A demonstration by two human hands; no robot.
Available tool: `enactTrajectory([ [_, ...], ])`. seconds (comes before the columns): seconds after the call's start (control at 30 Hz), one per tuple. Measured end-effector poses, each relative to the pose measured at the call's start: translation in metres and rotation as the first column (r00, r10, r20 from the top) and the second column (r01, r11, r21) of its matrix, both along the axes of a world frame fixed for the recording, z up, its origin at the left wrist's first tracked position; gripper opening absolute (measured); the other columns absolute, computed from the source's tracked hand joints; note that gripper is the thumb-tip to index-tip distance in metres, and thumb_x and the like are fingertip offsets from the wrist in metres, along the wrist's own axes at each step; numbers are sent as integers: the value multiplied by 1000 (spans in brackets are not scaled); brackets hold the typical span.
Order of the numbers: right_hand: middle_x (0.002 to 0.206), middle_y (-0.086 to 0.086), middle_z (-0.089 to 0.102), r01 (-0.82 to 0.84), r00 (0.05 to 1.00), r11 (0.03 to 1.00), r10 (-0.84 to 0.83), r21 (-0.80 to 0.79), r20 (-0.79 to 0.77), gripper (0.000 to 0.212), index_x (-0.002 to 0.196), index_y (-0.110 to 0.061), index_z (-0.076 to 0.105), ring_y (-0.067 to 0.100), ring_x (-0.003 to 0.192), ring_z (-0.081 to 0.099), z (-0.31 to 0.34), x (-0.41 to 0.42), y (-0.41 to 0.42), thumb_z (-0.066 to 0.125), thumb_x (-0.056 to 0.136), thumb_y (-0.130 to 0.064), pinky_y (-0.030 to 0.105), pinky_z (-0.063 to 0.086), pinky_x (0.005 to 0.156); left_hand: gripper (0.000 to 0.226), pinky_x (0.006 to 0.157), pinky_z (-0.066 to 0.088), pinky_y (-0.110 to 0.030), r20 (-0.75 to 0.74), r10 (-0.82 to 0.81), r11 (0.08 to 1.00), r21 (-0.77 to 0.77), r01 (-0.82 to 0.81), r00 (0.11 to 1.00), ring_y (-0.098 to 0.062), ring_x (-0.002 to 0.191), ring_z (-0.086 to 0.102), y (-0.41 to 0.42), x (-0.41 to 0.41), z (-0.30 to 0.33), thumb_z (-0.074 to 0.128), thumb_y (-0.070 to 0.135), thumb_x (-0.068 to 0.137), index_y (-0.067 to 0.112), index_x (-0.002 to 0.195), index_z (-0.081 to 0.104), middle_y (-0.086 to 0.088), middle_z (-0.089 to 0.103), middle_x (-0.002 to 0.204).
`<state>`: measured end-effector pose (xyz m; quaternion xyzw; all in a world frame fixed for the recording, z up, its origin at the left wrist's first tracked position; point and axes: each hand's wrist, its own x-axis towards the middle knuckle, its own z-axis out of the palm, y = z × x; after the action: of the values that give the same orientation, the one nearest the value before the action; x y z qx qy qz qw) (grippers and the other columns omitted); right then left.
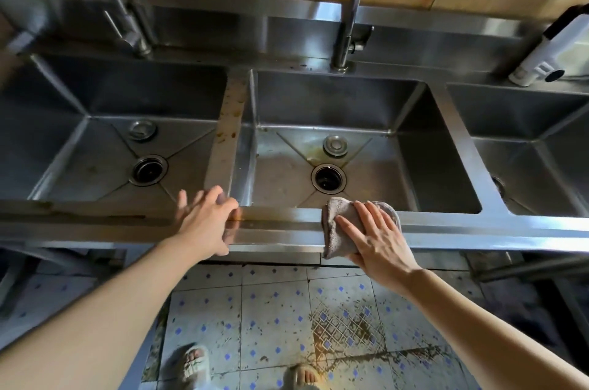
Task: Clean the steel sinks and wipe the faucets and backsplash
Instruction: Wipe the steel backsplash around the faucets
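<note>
A steel unit holds a left sink [95, 103], a middle sink [398, 122] and a right sink [526, 122]. My right hand [379, 240] presses a grey cloth [338, 230] flat onto the front rim [287, 224] before the middle sink, fingers straight. My left hand [204, 220] rests on the same rim, at the foot of the stained divider [228, 122], fingers spread and slightly blurred. A tall faucet [349, 13] rises behind the middle sink. A second faucet [121, 7] stands behind the left one. The steel backsplash [223, 29] runs along the back under tan tiles.
Drain holes [328, 177] [148, 169] are uncovered, with loose stoppers [335, 145] [142, 130] lying behind them. A white and black device [548, 52] leans at the back right. Below the rim lies a dirty patterned tile floor [274, 310] with my sandalled feet [194, 361].
</note>
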<state>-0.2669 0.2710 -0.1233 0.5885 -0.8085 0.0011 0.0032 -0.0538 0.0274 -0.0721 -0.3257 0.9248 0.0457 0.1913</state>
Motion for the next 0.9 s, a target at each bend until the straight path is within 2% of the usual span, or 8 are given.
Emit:
enactTrajectory([
  [0.17,133,24,51,-1,1000,1000,1,-17,4,74,136,-25,41,43,122,50,-1,67,-63,75,73,-43,55,36,104,119,114,-5,-52,-116,-10,992,127,25,993,-26,144,14,-27,28,-3,83,44,61,35,150,4,1,6,158],
  [0.23,134,24,51,2,1000,1000,-2,-18,-3,77,135,-25,42,43,122,51,-1,88,-84,78,70,-42,55,34,104,124,115,-4,-53,-112,-2,991,130,16,994,-23,146,8,-50,49,-2,83,46,60,31,151,-1,2,2,159],
  [0.37,140,22,47,50,999,999,-50,6,0,75,137,-24,47,42,127,47,1,119,-110,78,71,-42,52,28,107,103,115,3,-54,-17,-41,992,118,43,999,-18,141,18,-98,88,1,78,49,64,21,147,23,3,25,152],
  [0.47,142,21,46,52,999,999,-52,6,14,71,135,-21,51,42,130,44,1,152,-140,76,73,-41,54,32,106,70,114,6,-52,-42,-53,982,177,60,998,-15,128,36,-111,99,-2,76,48,64,26,124,49,10,49,128],
  [0.57,146,21,40,74,997,997,-73,-12,29,68,137,-19,49,40,134,39,1,184,-169,70,76,-42,52,28,108,55,114,11,-51,-106,-55,976,204,75,993,-14,115,46,-117,101,-6,78,48,60,28,104,54,14,55,110],
  [0.67,151,17,34,52,997,998,-51,-24,58,74,140,-21,46,38,138,33,0,207,-196,71,74,-42,50,26,110,70,114,9,-52,-126,-63,976,201,87,990,-16,119,45,-122,103,-10,79,53,58,26,116,51,11,56,116],
  [0.8,148,16,40,-17,994,1000,18,-15,105,78,139,-23,47,37,135,39,-3,230,-232,74,69,-44,51,35,107,105,115,3,-53,-64,-102,981,157,111,993,-18,138,30,-133,117,-9,79,51,63,19,145,24,3,40,146],
  [0.9,150,16,36,-44,991,999,46,-17,128,76,142,-24,41,36,137,36,-4,226,-231,68,74,-45,50,32,109,102,115,5,-54,33,-62,993,105,58,998,-19,136,31,-151,136,-9,81,48,62,21,144,26,4,39,145],
])
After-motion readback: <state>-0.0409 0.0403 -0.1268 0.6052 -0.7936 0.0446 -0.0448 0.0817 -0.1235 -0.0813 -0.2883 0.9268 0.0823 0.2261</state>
